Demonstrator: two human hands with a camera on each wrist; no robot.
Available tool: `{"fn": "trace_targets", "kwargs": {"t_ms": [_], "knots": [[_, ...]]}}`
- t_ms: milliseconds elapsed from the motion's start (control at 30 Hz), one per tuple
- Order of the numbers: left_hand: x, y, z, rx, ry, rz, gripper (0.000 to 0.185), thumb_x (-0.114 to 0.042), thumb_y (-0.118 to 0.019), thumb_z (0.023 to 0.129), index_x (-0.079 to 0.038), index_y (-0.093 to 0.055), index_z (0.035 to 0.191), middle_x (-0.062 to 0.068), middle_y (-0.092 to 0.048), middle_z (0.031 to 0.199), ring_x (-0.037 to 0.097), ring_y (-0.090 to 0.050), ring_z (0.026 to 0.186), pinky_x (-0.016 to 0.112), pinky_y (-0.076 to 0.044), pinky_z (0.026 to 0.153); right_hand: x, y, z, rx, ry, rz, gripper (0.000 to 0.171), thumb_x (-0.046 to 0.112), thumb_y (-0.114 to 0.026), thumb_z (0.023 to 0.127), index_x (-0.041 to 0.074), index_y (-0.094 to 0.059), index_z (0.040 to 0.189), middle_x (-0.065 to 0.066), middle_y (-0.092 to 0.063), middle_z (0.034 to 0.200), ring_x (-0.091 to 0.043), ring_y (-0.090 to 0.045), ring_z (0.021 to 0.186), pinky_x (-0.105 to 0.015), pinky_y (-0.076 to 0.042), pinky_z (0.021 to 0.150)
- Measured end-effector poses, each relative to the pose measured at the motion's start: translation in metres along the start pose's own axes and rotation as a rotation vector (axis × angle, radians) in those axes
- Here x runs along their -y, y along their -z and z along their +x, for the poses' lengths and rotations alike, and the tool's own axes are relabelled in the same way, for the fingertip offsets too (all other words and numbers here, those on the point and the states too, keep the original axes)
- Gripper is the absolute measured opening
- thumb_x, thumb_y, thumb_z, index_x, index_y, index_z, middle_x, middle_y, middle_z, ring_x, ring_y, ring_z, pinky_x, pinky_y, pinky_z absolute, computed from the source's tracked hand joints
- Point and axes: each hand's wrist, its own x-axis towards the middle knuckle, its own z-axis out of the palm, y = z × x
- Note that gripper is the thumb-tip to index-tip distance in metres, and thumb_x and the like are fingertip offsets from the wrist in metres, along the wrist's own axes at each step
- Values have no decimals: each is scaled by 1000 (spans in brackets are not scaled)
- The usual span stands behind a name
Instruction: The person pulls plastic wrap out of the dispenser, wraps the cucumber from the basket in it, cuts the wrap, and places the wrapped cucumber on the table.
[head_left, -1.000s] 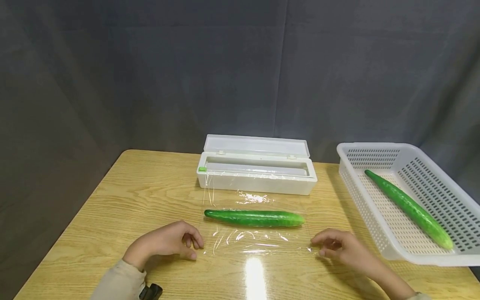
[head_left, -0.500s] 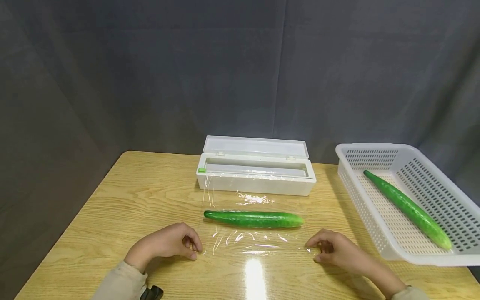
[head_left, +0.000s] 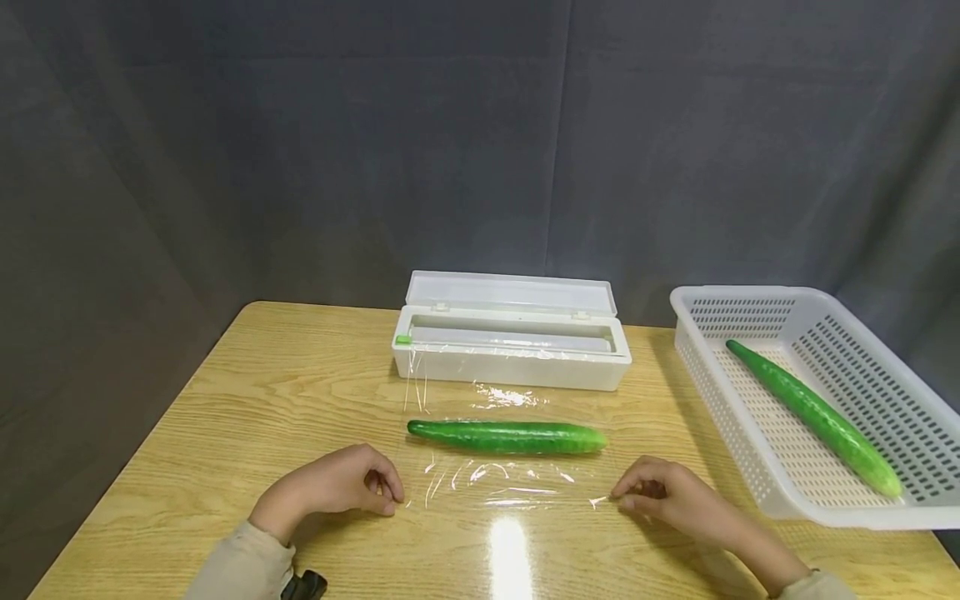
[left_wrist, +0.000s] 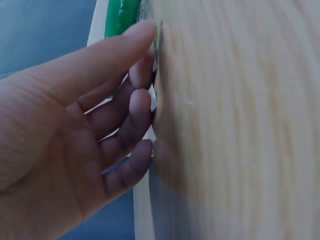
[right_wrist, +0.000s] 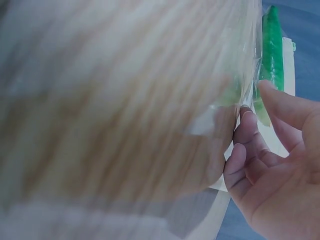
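Pinching the near edge of clear film (head_left: 519, 492) with left hand (head_left: 341, 485) and right hand (head_left: 671, 497). Facing a green cucumber (head_left: 507, 437) lying crosswise.

Cucumbers (head_left: 507, 437) are green, the box (head_left: 512, 371) white, the table (head_left: 300, 392) wood-grained tan.

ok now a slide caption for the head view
Left hand and right hand at the clear film, a cucumber between them and the open box.
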Motion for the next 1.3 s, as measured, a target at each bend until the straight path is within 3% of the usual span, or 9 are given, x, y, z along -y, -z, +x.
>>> {"fn": "trace_targets", "kwargs": {"t_ms": [200, 433, 667, 833, 1100, 1300], "knots": [[-1, -1, 0, -11, 1, 37, 6, -10, -78, 86, -15, -74, 86, -8, -66, 82, 10, -53, 70, 24, -46, 63, -1, 1, 1, -9, 19, -29, 7, 9, -67, 94, 11, -73, 98, -1, -64, 99, -5, -53, 76, -23, -49, 63], [-2, 2, -1, -10, -22, 28, 2, -13, -76, 89, -12, -74, 88, -7, -66, 83, 9, -54, 71, 25, -47, 65, -1, 2, 1, -8, -11, 20, 8, 11, -66, 95, 9, -72, 100, -6, -65, 101, -7, -56, 73, -26, -52, 60], [-1, 6, -3, -39, -41, 29, 4, -17, -73, 91, -13, -73, 91, -8, -66, 86, 10, -56, 77, 26, -48, 71, 3, 1, 0, -115, 32, -33, 6, 8, -68, 93, 11, -72, 97, -1, -67, 95, -9, -57, 70, -26, -50, 59], [-2, 9, -4, -91, -46, 28, 6, -20, -71, 93, -15, -71, 93, -8, -66, 89, 12, -58, 83, 28, -49, 75, 8, 1, 3, -226, 71, -97, 10, 4, -69, 92, 13, -72, 97, 2, -68, 93, -8, -56, 77, -25, -49, 64], [-6, 9, -1, -193, -56, 9, 12, -27, -66, 98, -16, -70, 98, -9, -66, 92, 16, -58, 89, 32, -49, 78, 21, 6, 11, -334, -45, -98, 8, 8, -69, 93, 5, -73, 99, -6, -69, 87, -7, -50, 61, -25, -45, 53], [-6, 7, 4, -312, -44, 26, 6, -28, -67, 97, -23, -70, 96, -11, -66, 92, 15, -57, 88, 34, -47, 79, 26, 7, 17, -376, -78, -95, 10, 10, -69, 93, 4, -74, 100, -6, -71, 91, -11, -53, 66, -26, -46, 56]]}}
